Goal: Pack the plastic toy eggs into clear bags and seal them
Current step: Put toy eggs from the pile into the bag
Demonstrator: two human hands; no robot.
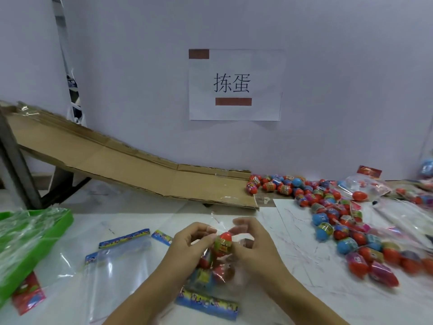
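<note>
A clear bag (230, 274) with a blue printed header strip lies in front of me, holding several toy eggs. The top egg (224, 242) is red with a yellow label. My left hand (189, 245) pinches the bag's open edge on the left side. At the right side of the mouth, my right hand (251, 242) pinches the film beside the top egg. A big heap of loose eggs (339, 221), red, blue and pink, spreads across the table on the right.
Empty clear bags (117, 261) with blue headers lie at the left. A green tray (35, 238) filled with plastic film sits at the far left. A cardboard ramp (131, 170) slopes down to the eggs. Packed bags (365, 186) lie at the far right.
</note>
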